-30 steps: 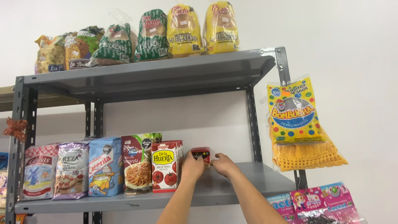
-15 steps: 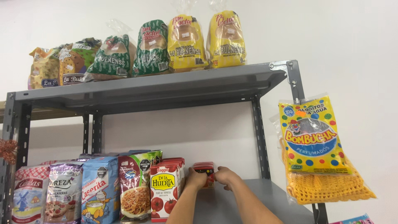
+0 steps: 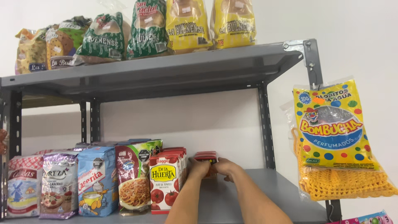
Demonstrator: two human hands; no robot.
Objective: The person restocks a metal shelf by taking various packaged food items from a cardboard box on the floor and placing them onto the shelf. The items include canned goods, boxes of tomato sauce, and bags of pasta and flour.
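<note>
A grey metal shelf rack [image 3: 265, 182] holds a row of upright red tomato cartons [image 3: 166, 182]. Just to their right, the left hand [image 3: 200, 168] and right hand [image 3: 226, 166] clasp a small upright red carton [image 3: 206, 156] between them, equally near.

A grey metal shelf rack [image 3: 174, 72] stands against a plain white wall [image 3: 356, 37]. The light is even and bright.

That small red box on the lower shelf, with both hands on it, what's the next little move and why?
Probably slide the small red box left until it sits beside the red tomato cartons. Both the left hand and the right hand grip it on the grey shelf, and a gap shows between it and that row.
</note>
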